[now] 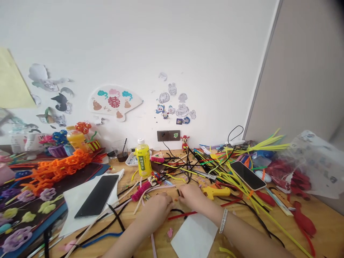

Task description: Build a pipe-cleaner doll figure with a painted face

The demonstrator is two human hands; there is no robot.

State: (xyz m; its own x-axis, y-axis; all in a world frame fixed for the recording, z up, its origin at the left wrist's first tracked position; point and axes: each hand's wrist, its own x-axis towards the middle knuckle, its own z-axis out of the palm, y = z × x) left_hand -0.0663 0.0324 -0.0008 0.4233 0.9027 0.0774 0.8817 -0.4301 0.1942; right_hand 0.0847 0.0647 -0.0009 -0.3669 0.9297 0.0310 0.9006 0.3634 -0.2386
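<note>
Where left hand (158, 207) faces right hand (192, 196), bottle (143, 159), yellow strips (228, 178) crowd close.

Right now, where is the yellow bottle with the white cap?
In the head view, the yellow bottle stands slightly left of centre, beyond the left hand, with the small white tray at its left.

Looks forward and down from the wearer's head, on the near side of the yellow bottle (143, 159); faces the wall (215, 64) behind it, apparently from nearby.
</note>
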